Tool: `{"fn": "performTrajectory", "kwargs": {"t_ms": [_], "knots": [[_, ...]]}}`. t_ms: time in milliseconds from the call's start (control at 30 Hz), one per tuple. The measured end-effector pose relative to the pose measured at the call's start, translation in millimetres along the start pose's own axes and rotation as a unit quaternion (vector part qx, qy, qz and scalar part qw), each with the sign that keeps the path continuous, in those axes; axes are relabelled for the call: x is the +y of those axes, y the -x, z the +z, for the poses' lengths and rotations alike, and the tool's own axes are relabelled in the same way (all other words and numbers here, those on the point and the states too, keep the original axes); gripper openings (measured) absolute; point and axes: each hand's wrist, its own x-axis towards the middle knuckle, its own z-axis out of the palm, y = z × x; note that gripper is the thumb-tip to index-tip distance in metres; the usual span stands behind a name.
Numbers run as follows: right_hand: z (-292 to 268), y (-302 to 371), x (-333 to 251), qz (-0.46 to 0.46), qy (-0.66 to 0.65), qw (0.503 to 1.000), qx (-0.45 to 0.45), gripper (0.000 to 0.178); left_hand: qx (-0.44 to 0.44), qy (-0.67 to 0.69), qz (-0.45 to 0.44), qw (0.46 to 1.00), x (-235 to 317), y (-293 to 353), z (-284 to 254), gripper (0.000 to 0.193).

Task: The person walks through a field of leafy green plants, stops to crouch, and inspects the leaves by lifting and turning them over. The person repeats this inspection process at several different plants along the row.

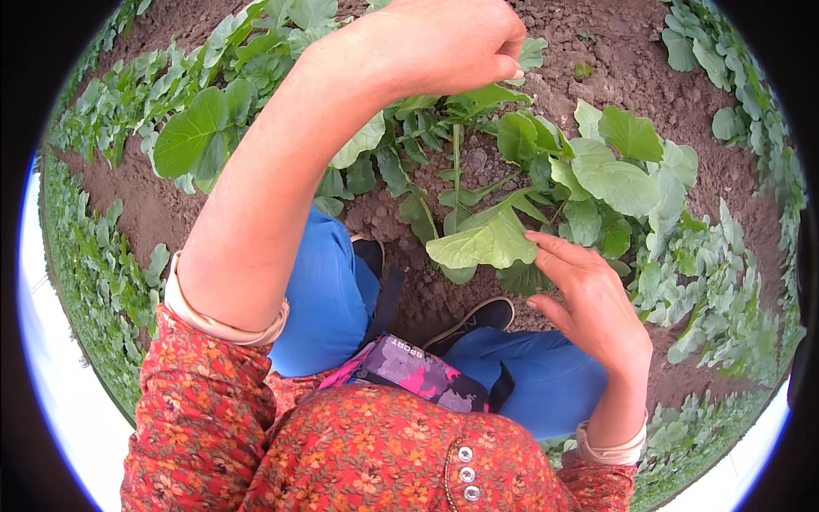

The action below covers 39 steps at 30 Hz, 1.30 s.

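Observation:
My left hand (465, 43) reaches far forward over the row of leafy plants, its fingers curled in. Whatever they may hold is hidden beneath the hand. A broad green leaf (488, 239) spreads between my knees, low over the soil. Beside its right edge is my right hand (589, 299), fingers extended and thumb apart, the fingertips at the leaf. More large leaves (614, 179) of the same kind rise just beyond that hand. Lobed leaves on a pale upright stem (457, 158) stand below my left wrist.
Brown crumbly soil (589, 34) lies between the plant rows. Further rows curve along the left (94, 264) and right (725, 282). Close to me are my blue trouser legs (320, 299), dark shoes (486, 317) and a patterned waist bag (418, 371).

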Motion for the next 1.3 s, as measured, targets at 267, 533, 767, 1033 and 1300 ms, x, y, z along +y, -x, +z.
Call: {"fn": "performTrajectory", "kwargs": {"t_ms": [267, 533, 767, 1033, 1300], "knots": [[4.7, 14.7, 0.5, 0.018, -0.008, 1.000, -0.005, 0.039, 0.034, -0.008, -0.009, 0.999, 24.9, 14.6, -7.4, 0.023], [3.1, 15.5, -1.7, 0.014, 0.000, 1.000, -0.011, 0.040, 0.043, -0.025, 0.004, 0.999, 26.4, 18.8, -5.4, 0.024], [3.6, 19.3, -0.9, 0.020, -0.002, 1.000, -0.006, 0.041, 0.049, -0.026, 0.033, 0.998, 27.8, 17.6, -0.7, 0.024], [7.4, 10.4, -7.4, 0.001, 0.016, 1.000, 0.020, 0.041, 0.210, 0.080, -0.034, 0.974, 14.0, 35.2, -59.6, 0.023], [18.2, -2.6, -2.8, -0.058, 0.024, 0.997, 0.037, 0.050, 0.387, 0.130, -0.106, 0.906, -81.3, 119.4, -68.1, 0.024]]}}
